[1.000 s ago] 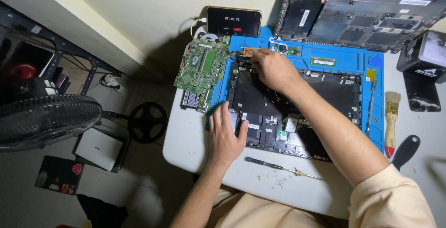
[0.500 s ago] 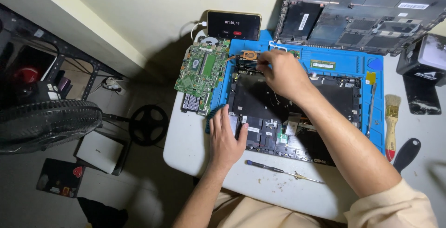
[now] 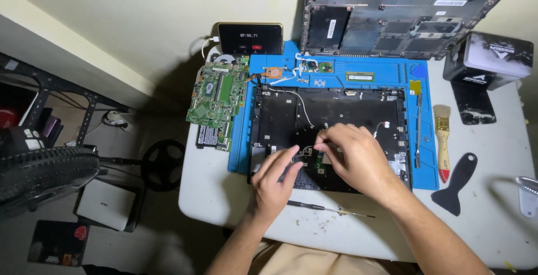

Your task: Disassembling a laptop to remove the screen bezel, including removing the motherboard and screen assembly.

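An open black laptop chassis [image 3: 336, 110] lies on a blue work mat [image 3: 381, 76]. Both hands work at its lower middle. My left hand [image 3: 272, 182] reaches in from below, index finger and thumb around a small dark part [image 3: 307, 153]. My right hand [image 3: 356, 160] comes from the right, its curled fingertips pinching the same part from the other side. A thin white wire [image 3: 302, 107] runs across the chassis above the hands. The right hand hides what lies under it.
A green motherboard [image 3: 216, 98] overhangs the mat's left edge. A screwdriver [image 3: 325, 208] lies on the white table near me. A brush [image 3: 443, 140], black spudger [image 3: 457, 182], metal pry tool [image 3: 418, 124], black box [image 3: 487, 56], phone [image 3: 250, 38] and laptop cover [image 3: 403, 12] surround the mat. A fan [image 3: 45, 177] stands at left.
My right hand moved from the chassis's upper left corner down to its lower middle. My left hand lifted off the lower left edge and shifted right to meet it.
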